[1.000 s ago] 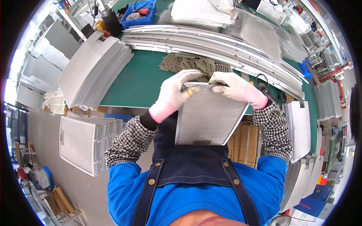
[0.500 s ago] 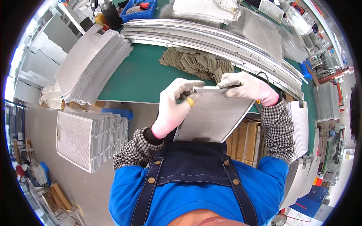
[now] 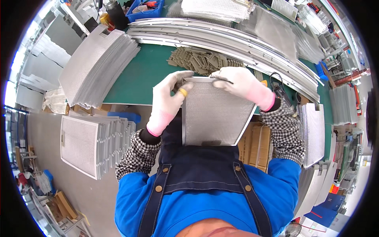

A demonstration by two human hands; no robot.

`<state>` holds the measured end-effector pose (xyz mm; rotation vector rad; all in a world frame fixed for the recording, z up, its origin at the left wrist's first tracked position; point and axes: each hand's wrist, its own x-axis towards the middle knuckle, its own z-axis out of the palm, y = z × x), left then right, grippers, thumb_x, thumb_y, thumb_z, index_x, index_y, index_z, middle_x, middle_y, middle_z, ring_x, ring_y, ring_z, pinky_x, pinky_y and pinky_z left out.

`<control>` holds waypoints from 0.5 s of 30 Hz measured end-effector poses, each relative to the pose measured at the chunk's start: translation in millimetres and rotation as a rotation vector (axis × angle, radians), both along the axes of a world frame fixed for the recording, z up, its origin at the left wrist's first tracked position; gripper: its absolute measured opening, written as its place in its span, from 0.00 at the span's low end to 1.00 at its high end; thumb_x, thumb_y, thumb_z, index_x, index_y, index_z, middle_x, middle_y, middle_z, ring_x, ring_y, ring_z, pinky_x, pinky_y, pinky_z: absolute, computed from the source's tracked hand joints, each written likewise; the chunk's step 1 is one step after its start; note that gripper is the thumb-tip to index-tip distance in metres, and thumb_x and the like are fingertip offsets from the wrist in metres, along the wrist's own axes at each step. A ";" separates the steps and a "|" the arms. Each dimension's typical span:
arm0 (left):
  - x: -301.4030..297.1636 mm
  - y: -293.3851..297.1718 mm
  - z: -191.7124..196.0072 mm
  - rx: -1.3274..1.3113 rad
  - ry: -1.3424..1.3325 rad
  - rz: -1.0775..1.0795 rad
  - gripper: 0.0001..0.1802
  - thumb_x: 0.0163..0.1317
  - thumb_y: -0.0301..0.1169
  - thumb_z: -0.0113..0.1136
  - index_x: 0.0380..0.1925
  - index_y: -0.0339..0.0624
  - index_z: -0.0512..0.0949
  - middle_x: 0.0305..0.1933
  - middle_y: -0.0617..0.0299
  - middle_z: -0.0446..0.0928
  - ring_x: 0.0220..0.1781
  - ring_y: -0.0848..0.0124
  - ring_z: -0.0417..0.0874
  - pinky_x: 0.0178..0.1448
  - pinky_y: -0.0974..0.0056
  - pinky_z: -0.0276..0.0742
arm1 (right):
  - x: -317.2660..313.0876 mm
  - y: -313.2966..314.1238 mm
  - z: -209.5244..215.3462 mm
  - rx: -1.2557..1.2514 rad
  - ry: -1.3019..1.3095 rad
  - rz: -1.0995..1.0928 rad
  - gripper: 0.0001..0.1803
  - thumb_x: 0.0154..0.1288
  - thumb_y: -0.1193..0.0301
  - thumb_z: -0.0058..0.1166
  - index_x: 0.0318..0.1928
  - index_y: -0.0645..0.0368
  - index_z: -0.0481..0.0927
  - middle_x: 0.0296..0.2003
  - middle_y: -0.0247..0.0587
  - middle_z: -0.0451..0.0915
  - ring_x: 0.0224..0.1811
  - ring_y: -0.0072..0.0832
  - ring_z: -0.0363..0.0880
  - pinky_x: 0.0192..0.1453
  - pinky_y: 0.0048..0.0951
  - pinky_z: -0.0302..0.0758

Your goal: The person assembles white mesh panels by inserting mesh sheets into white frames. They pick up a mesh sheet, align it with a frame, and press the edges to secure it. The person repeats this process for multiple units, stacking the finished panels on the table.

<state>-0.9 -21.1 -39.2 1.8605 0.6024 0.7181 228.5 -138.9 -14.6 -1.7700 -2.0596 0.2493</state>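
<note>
We note the mesh filter panel (image 3: 215, 114) propped against our apron (image 3: 205, 166), near edge at the chest, long axis running away from us toward the green bench (image 3: 134, 79). Our left hand (image 3: 167, 98) clamps the panel's far-left corner, a yellow-handled tool (image 3: 182, 92) tucked in the grip. Our right hand (image 3: 241, 85) is closed over the far top edge, pressing it. Both hands sit at the far end, about equally near. Beyond them lies a heap of small tan clips (image 3: 201, 61).

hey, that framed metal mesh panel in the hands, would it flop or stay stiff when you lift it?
The mesh panel probably stays stiff: its metal frame looks straight while held at the top edge only. Likely light, since the left hand and right hand pinch it. The thin mesh may dent.
</note>
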 end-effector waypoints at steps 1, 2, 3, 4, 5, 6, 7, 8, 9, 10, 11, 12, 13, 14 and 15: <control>0.8 1.0 -3.7 0.141 -0.064 0.010 0.17 0.65 0.22 0.67 0.54 0.36 0.82 0.41 0.68 0.84 0.36 0.83 0.77 0.44 0.74 0.75 | -7.5 3.5 -6.9 0.071 -0.082 -0.041 0.23 0.67 0.55 0.62 0.56 0.53 0.83 0.35 0.46 0.83 0.39 0.43 0.85 0.43 0.39 0.81; 2.0 2.6 -7.2 0.170 -0.045 0.031 0.16 0.64 0.22 0.67 0.53 0.36 0.82 0.40 0.68 0.84 0.36 0.83 0.76 0.43 0.74 0.75 | -14.3 6.9 -12.4 0.079 -0.171 -0.110 0.23 0.66 0.57 0.63 0.57 0.52 0.83 0.32 0.44 0.83 0.35 0.42 0.85 0.40 0.38 0.81; 3.4 4.4 -10.5 0.199 -0.025 0.054 0.16 0.64 0.22 0.68 0.52 0.36 0.82 0.39 0.69 0.84 0.35 0.83 0.76 0.42 0.74 0.75 | -21.1 10.9 -17.1 0.148 -0.249 -0.182 0.25 0.64 0.56 0.64 0.59 0.49 0.82 0.27 0.41 0.83 0.30 0.40 0.85 0.36 0.38 0.81; 4.1 6.4 -13.9 0.254 -0.036 0.074 0.16 0.63 0.22 0.68 0.51 0.36 0.82 0.38 0.69 0.83 0.34 0.83 0.76 0.41 0.74 0.75 | -25.8 13.7 -19.6 0.185 -0.246 -0.155 0.26 0.64 0.55 0.65 0.60 0.49 0.81 0.27 0.40 0.83 0.29 0.40 0.84 0.35 0.38 0.81; 4.0 7.7 -17.1 0.258 -0.023 0.087 0.14 0.63 0.21 0.68 0.49 0.35 0.82 0.36 0.70 0.83 0.32 0.82 0.76 0.39 0.74 0.74 | -28.6 14.9 -19.7 0.188 -0.251 -0.150 0.27 0.63 0.55 0.65 0.61 0.48 0.81 0.26 0.40 0.82 0.28 0.39 0.84 0.34 0.38 0.81; 2.9 10.4 -20.6 0.129 0.027 0.085 0.14 0.64 0.23 0.69 0.49 0.34 0.82 0.36 0.69 0.83 0.33 0.82 0.77 0.40 0.74 0.74 | -30.2 16.0 -18.6 0.250 -0.248 -0.116 0.28 0.63 0.55 0.65 0.62 0.48 0.80 0.26 0.40 0.82 0.27 0.38 0.84 0.34 0.38 0.80; 1.8 13.0 -23.9 0.039 0.015 0.073 0.15 0.64 0.25 0.69 0.50 0.34 0.81 0.37 0.68 0.83 0.34 0.82 0.77 0.41 0.74 0.74 | -30.4 15.2 -15.7 0.225 -0.396 -0.062 0.30 0.61 0.53 0.66 0.63 0.46 0.80 0.24 0.38 0.80 0.26 0.37 0.83 0.32 0.38 0.79; 0.4 14.6 -27.5 -0.034 -0.030 0.044 0.15 0.65 0.26 0.69 0.50 0.33 0.81 0.37 0.68 0.83 0.35 0.82 0.78 0.41 0.73 0.75 | -29.7 14.2 -11.9 0.205 -0.378 -0.006 0.30 0.62 0.51 0.64 0.63 0.46 0.79 0.24 0.38 0.80 0.26 0.36 0.83 0.31 0.37 0.79; -2.6 14.9 -30.5 -0.209 -0.055 0.004 0.14 0.66 0.28 0.68 0.49 0.34 0.82 0.38 0.67 0.84 0.35 0.81 0.78 0.42 0.72 0.76 | -28.9 11.1 -7.1 0.180 -0.358 0.049 0.30 0.64 0.49 0.62 0.63 0.46 0.79 0.24 0.38 0.80 0.26 0.36 0.84 0.30 0.37 0.80; -5.9 13.6 -32.6 -0.365 -0.110 -0.054 0.13 0.67 0.30 0.67 0.48 0.34 0.83 0.39 0.66 0.85 0.36 0.81 0.79 0.43 0.71 0.76 | -28.2 7.8 -2.2 0.103 -0.356 0.086 0.30 0.65 0.47 0.60 0.62 0.47 0.79 0.24 0.38 0.81 0.26 0.36 0.85 0.29 0.37 0.80; -6.8 10.2 -33.6 -0.534 -0.119 -0.042 0.13 0.69 0.31 0.66 0.48 0.35 0.84 0.39 0.65 0.86 0.37 0.80 0.80 0.45 0.70 0.77 | -28.4 3.2 3.1 0.062 -0.368 0.108 0.33 0.63 0.44 0.59 0.63 0.49 0.79 0.24 0.39 0.81 0.26 0.36 0.85 0.30 0.37 0.79; -6.0 5.1 -33.0 -0.577 -0.237 -0.093 0.13 0.70 0.32 0.64 0.48 0.34 0.84 0.40 0.65 0.86 0.38 0.80 0.80 0.46 0.70 0.77 | -29.2 -0.6 8.1 0.110 -0.360 0.129 0.34 0.63 0.43 0.59 0.63 0.50 0.78 0.24 0.39 0.81 0.26 0.36 0.85 0.30 0.37 0.79; -3.0 -5.8 -31.0 -0.637 -0.306 -0.073 0.14 0.72 0.33 0.63 0.48 0.34 0.84 0.41 0.65 0.86 0.39 0.79 0.81 0.48 0.70 0.77 | -31.5 -5.2 12.7 0.095 -0.374 0.134 0.35 0.63 0.42 0.58 0.63 0.52 0.78 0.24 0.40 0.81 0.26 0.37 0.85 0.30 0.38 0.79; 2.2 -16.0 -25.7 -0.731 -0.309 -0.018 0.15 0.73 0.34 0.61 0.49 0.33 0.84 0.42 0.64 0.86 0.41 0.78 0.81 0.49 0.70 0.77 | -33.9 -8.9 17.4 0.002 -0.422 0.116 0.37 0.63 0.41 0.58 0.63 0.53 0.77 0.24 0.40 0.81 0.26 0.37 0.85 0.30 0.38 0.79; 7.5 -22.1 -15.9 -0.691 -0.305 0.029 0.15 0.75 0.35 0.58 0.49 0.34 0.85 0.43 0.63 0.86 0.44 0.77 0.82 0.52 0.70 0.76 | -36.2 -15.7 22.0 0.002 -0.457 0.089 0.37 0.65 0.43 0.58 0.65 0.57 0.75 0.28 0.45 0.83 0.31 0.40 0.86 0.34 0.39 0.81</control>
